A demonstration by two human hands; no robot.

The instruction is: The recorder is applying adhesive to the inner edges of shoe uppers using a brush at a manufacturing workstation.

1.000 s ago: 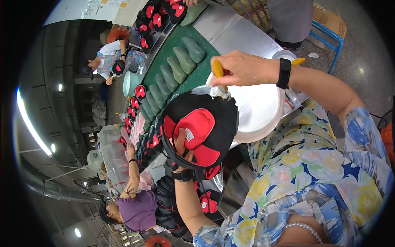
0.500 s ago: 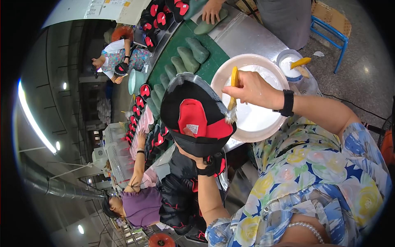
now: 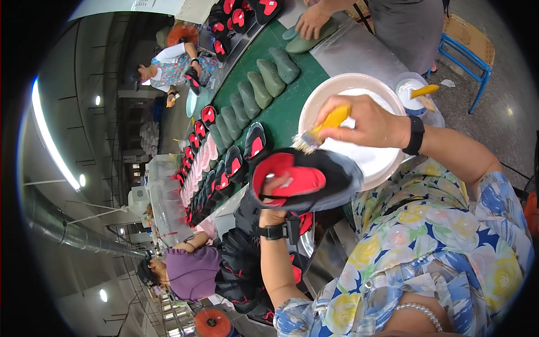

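Observation:
My left hand (image 3: 273, 215) grips a black shoe upper (image 3: 342, 177) with a red lining by its heel end, thumb inside the opening. The upper is tilted so its inside faces me and its toe points right. My right hand (image 3: 368, 122) is closed around a flat brush (image 3: 337, 116) with a yellow handle. Pale bristles hang just above the upper's far edge; whether they touch it I cannot tell. Behind the upper and under my right hand is a wide pale pink basin (image 3: 307, 104) of white liquid, partly hidden by both.
A small tub (image 3: 405, 87) with a second yellow-handled brush stands right of the basin. Grey-green foot-shaped forms (image 3: 269, 78) and black-red uppers (image 3: 234, 163) line the green belt (image 3: 309, 70). A co-worker's hand (image 3: 313, 21) rests on a form. Black uppers (image 3: 244, 269) are piled at my left.
My left hand has turned the upper, its toe swinging from far to right. My right hand has tipped the brush, so the bristles now point left. The co-worker in purple has drawn an arm back.

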